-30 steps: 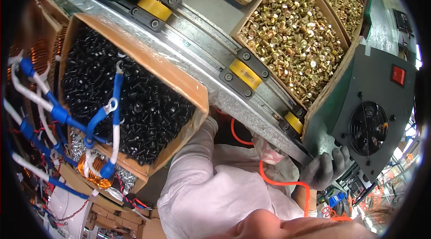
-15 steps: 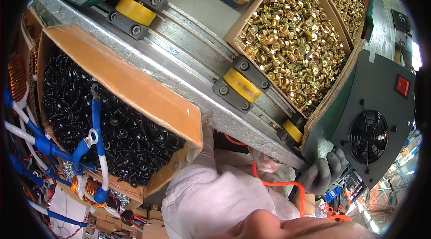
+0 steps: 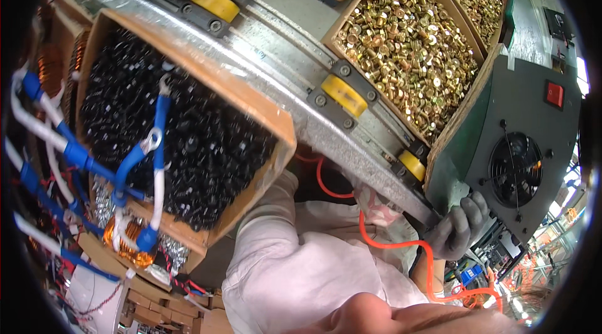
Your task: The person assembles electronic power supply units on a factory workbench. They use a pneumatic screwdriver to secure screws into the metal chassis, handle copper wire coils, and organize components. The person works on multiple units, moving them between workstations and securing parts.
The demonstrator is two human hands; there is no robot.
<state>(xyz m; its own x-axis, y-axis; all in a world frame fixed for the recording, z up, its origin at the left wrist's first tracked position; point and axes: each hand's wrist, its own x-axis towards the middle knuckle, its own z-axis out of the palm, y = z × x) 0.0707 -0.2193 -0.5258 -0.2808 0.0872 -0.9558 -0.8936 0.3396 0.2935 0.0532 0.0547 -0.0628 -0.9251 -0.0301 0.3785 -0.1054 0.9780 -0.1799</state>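
Observation:
My right hand (image 3: pixel 459 226), in a grey glove, is at the right end of the metal bench edge (image 3: pixel 351 161), just below a green panel corner. Its fingers are curled, and what they hold, if anything, is hidden. The pale sleeve of my left arm (image 3: pixel 269 215) runs up behind the cardboard box of black screws (image 3: pixel 182 146); the left hand itself is out of sight. An orange air hose (image 3: pixel 401 244) loops across in front of my body, between the two arms. A pink and white patterned piece (image 3: pixel 376 208) shows under the bench edge.
White and blue cables with ring terminals (image 3: pixel 150 146) hang over the screw box, beside copper coils (image 3: pixel 128 243). A rail with yellow rollers (image 3: pixel 343 95) runs along the bench. Beyond are boxes of brass-coloured bolts (image 3: pixel 414 45). A dark panel with a fan (image 3: pixel 515 169) and red switch stands right.
The view has shifted, so the screw box and cables appear farther right. More of the left sleeve and orange hose shows. The right hand stays at the bench end with its fingers curled.

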